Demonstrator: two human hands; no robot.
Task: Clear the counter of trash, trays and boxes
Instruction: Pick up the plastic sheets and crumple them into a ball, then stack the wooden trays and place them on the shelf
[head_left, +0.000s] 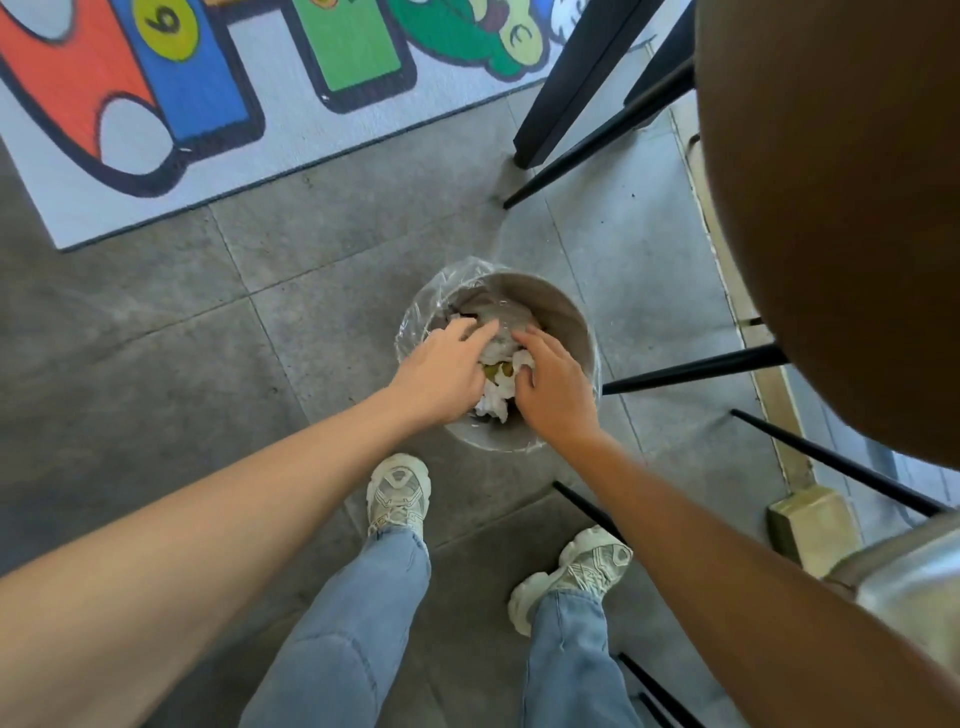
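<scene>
A small round grey waste bin (563, 312) with a clear plastic liner stands on the floor in front of my feet. Crumpled white paper trash (498, 387) with some yellow-green scraps lies inside it. My left hand (441, 371) and my right hand (550, 392) both reach down into the bin's mouth, fingers spread and resting on the white paper from either side. Whether either hand grips the paper I cannot tell. The counter itself is out of view.
A brown round stool seat (831, 208) on thin black legs fills the right side, next to the bin. Black table legs (576, 83) stand at the upper right. A colourful rug (208, 104) covers the grey tile floor beyond.
</scene>
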